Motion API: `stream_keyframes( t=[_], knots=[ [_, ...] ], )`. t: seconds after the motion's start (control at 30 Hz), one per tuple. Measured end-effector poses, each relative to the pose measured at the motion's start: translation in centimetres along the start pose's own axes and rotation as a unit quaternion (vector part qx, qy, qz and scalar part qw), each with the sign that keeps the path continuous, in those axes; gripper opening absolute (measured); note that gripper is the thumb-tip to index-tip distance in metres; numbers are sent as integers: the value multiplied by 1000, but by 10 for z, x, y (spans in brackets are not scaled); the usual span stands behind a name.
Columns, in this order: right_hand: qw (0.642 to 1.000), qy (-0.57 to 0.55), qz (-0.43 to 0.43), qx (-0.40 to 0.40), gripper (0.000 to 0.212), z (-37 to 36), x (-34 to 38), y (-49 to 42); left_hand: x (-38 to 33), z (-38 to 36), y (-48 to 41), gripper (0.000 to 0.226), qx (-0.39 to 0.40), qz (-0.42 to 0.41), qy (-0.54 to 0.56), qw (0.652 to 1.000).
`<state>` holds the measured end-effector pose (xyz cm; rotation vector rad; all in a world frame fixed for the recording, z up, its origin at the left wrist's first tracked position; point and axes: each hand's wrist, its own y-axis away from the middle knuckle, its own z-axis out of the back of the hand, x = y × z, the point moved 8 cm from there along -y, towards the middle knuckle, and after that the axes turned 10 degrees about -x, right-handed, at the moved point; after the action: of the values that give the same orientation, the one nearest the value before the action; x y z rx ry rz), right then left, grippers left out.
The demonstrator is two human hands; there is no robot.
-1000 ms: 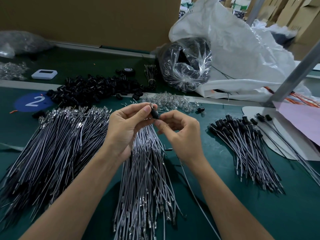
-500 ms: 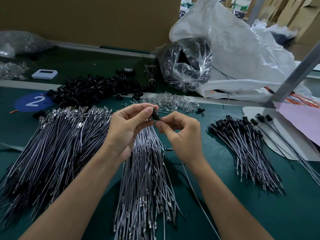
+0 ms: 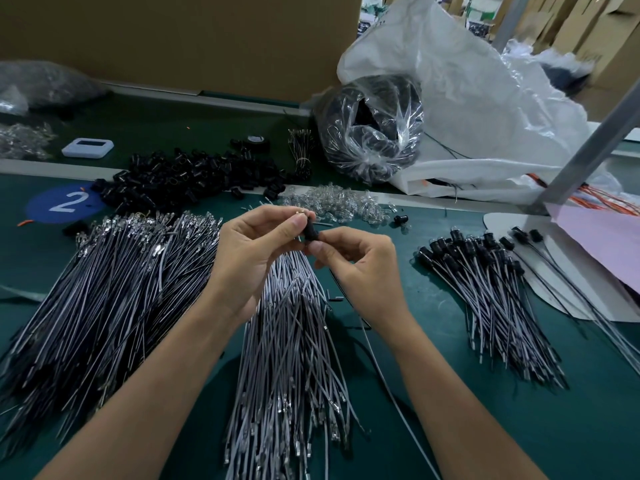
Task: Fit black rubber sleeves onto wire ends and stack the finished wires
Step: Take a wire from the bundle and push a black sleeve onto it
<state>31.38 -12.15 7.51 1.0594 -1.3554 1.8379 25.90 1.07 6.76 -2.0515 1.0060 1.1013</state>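
On your bench [image 3: 519,427], far left, a blue round sticker [image 3: 62,204] carries a white numeral "2", the only marking you can read here.

A black rubber sleeve [image 3: 309,232] sits on a grey wire [image 3: 388,386] near its tip, finished wires [image 3: 485,292] fanned at right.

Two hands [image 3: 247,261] [image 3: 363,271], one held sleeve [image 3: 309,231], one held wire [image 3: 398,405], three wire heaps [image 3: 114,292] [image 3: 287,358] [image 3: 485,292]
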Motion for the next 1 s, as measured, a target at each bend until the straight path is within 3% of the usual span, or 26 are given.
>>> stream_keyframes(
  t=[0.43, 0.63, 0.77, 0.9, 1.0],
  knots=[
    [1000, -12, 3, 19, 14, -3, 1, -1, -1, 1, 0, 10, -14, -13, -27, 999],
    [1000, -8, 13, 4, 6, 1, 4, 1, -4, 2, 4, 6, -23, -34, -34, 999],
    [1000, 2, 24, 5, 5, -2, 5, 3, -5, 5, 5, 18, -23, -69, -48, 996],
    [999, 4, 33, -1, 6, -1, 6, 3, -4, 2, 5, 7, -14, -72, -55, 996],
    [999, -7, 37, -16, 7, 2, 8, 1, -2, -4, 7, 22, 14, -79, -76, 994]
  ],
)
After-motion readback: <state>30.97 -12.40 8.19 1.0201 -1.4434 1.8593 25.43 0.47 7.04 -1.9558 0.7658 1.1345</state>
